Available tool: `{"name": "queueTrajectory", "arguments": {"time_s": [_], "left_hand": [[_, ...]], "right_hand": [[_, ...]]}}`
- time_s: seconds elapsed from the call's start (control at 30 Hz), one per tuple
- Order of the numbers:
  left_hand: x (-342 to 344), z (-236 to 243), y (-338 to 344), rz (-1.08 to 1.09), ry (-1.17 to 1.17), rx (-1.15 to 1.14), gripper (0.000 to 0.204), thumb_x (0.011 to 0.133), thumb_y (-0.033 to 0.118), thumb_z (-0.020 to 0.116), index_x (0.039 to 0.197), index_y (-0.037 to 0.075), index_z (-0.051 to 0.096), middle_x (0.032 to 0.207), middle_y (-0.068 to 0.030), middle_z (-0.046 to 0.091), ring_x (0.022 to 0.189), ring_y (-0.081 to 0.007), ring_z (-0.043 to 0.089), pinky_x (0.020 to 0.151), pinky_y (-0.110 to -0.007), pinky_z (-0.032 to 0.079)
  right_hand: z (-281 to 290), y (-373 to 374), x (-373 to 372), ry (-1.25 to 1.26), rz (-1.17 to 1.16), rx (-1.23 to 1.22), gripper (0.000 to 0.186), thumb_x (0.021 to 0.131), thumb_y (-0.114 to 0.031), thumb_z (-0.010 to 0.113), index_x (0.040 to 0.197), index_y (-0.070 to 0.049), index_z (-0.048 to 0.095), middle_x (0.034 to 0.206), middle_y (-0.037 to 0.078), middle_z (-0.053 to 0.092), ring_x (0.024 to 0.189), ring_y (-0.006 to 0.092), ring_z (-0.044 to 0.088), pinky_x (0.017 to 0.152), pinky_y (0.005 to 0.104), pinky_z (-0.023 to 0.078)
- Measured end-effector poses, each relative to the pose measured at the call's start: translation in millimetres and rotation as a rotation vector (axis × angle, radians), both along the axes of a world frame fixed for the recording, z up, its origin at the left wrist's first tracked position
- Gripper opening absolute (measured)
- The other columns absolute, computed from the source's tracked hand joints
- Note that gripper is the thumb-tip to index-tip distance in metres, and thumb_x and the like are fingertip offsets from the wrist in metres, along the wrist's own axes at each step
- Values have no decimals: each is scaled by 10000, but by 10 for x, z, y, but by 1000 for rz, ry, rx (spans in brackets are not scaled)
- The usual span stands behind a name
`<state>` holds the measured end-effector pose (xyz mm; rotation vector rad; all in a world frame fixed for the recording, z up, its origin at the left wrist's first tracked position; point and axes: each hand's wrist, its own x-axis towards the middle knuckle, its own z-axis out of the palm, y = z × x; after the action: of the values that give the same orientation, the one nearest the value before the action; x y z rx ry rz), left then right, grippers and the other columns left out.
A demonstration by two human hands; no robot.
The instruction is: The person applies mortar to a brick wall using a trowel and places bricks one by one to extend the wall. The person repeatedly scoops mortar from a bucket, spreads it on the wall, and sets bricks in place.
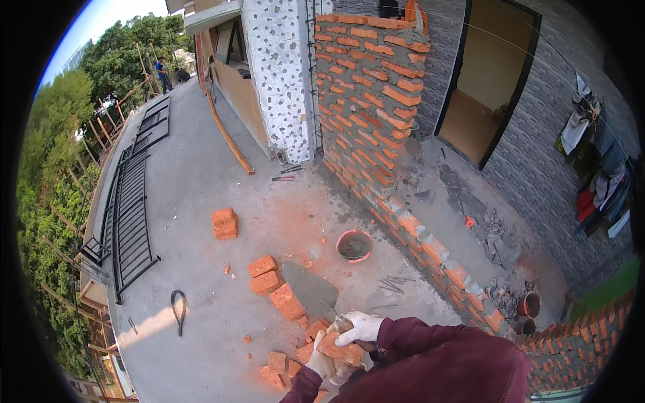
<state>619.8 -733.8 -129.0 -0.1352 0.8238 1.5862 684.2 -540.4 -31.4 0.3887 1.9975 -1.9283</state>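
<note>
White work gloves cover both of my hands, close together at the lower middle. My left hand (321, 363) is closed around an orange brick (339, 349) with rough edges. Just above it, my right hand (361, 329) grips a trowel whose broad grey blade (310, 290) points away from me, over the floor. The fingers of the right hand are partly hidden. Left of the blade lie several loose bricks (287, 301), and broken brick pieces (277, 363) are scattered beside my left hand.
A bucket (354, 246) stands ahead, near the low brick wall (430, 245) on the right. Another small brick pile (225, 224) sits farther off. Black metal railing (132, 215) lies along the left edge. Thin rods (394, 284) rest near the bucket. A distant person (163, 74) stands at the far left.
</note>
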Motion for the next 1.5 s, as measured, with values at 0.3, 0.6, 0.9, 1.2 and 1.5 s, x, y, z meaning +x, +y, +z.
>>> {"name": "queueTrajectory", "arguments": {"time_s": [0.3,0.6,0.9,1.2,1.5], "left_hand": [[118,795,1104,42,454,25,910,915,638,657,1540,41,370,1427,-140,563,1298,-332,591,1017,-559,546],[-237,913,2477,157,2,276,703,951,438,673,1510,80,443,1377,-139,623,1154,-376,679,924,-514,617],[-704,972,3652,107,15,491,711,931,480,675,1469,57,482,1281,-144,673,1044,-323,724,854,-455,646],[-1896,893,4691,-18,45,178,570,995,484,620,1361,55,537,1221,-128,673,1003,-250,725,824,-373,638],[-2930,1451,5461,-340,257,147,611,1005,405,635,1466,29,498,1392,-96,580,1240,-226,593,992,-438,533]], "right_hand": [[28,1076,182,100,-429,-100,363,889,-261,778,1145,-33,658,969,56,676,906,143,641,836,334,522],[220,3172,-24,381,-147,865,461,925,-366,648,1135,42,607,1040,282,655,964,440,682,831,498,553],[790,3475,-306,387,96,970,451,875,-266,678,1223,8,594,1139,234,603,990,415,681,827,489,577],[1198,4311,-936,640,-172,1041,814,794,-364,799,1445,-32,442,1514,285,385,1364,449,472,1124,519,416],[1502,4743,-2015,342,-66,1131,853,719,-489,862,1394,-73,549,1517,260,427,1368,439,478,1115,489,442]]}}
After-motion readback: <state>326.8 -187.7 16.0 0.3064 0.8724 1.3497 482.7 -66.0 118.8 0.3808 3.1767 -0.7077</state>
